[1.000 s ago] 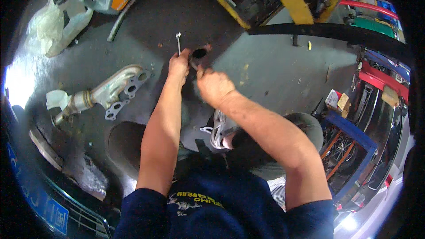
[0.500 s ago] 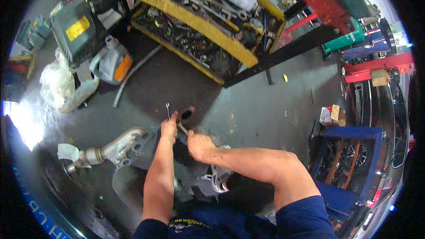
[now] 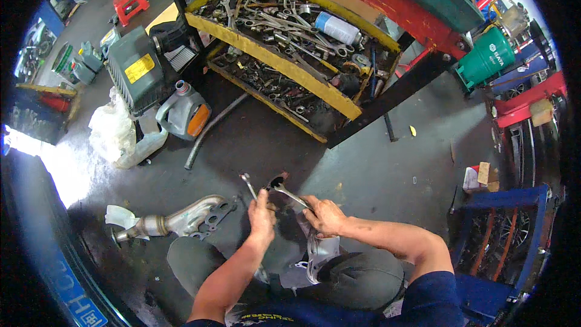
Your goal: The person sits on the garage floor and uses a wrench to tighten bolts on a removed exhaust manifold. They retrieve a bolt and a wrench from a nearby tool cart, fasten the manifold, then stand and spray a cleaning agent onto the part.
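Note:
My left hand is closed around a slim wrench, whose free end points up and away from me. A second wrench is gripped in my right hand, its far end at the round dark pipe opening of a metal part between my knees. Whether that wrench sits on a bolt is too small to tell. My left hand and forearm hide much of this part. Closer to my body shows a silvery bracket-like piece. On the floor at left lies an exhaust manifold with a flanged end.
Ahead stands a yellow-edged tool cart heaped with wrenches, sockets and a spray can. Left of it are a grey jug, a hose and a dark air filter housing. A blue metal frame stands at right.
My view has shifted, so the scene sits lower and further right. My hands have drawn apart, and the right hand's wrench shows more fully. Both wrenches remain held.

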Available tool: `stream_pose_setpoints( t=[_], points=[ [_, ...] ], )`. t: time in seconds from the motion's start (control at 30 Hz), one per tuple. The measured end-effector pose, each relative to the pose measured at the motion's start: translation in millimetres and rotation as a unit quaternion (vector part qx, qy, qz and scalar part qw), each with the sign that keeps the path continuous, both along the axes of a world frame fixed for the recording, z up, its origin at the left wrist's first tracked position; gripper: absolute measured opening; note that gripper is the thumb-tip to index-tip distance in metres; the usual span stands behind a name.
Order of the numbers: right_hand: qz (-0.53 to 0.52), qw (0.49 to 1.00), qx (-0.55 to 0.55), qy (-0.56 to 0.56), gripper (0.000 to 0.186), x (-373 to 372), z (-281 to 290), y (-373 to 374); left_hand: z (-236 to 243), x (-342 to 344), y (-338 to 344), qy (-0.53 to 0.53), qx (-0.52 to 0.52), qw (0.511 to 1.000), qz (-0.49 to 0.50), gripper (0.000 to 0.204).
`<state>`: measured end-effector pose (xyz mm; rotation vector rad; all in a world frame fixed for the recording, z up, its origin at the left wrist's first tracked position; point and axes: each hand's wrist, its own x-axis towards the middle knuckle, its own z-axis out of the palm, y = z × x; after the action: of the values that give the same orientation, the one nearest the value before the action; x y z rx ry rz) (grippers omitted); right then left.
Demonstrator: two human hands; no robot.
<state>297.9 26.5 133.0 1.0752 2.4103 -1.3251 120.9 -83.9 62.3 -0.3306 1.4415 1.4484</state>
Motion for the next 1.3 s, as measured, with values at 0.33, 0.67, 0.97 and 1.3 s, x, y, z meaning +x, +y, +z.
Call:
stream_pose_setpoints(
  t=[0.33,0.67,0.97,1.3],
  points=[
    [0.020,0.986,-0.006,0.163,0.072,-8.1,-24.9,-32.9,16.8,36.3,15.9,-0.005,0.048,0.994,-0.103,0.046],
    [-0.160,0.980,0.003,0.117,0.051,28.0,-35.5,8.3,22.9,66.7,46.1,-0.089,0.188,0.911,-0.356,0.064],
    [-0.332,0.938,-0.017,-0.097,0.029,190.0,-126.7,3.0,6.1,82.2,39.3,0.182,0.071,0.819,-0.540,0.065],
    [-0.467,0.859,-0.058,-0.200,0.028,289.7,-178.5,-39.8,46.5,27.8,102.0,0.418,0.096,0.759,-0.490,0.046]
  ],
)
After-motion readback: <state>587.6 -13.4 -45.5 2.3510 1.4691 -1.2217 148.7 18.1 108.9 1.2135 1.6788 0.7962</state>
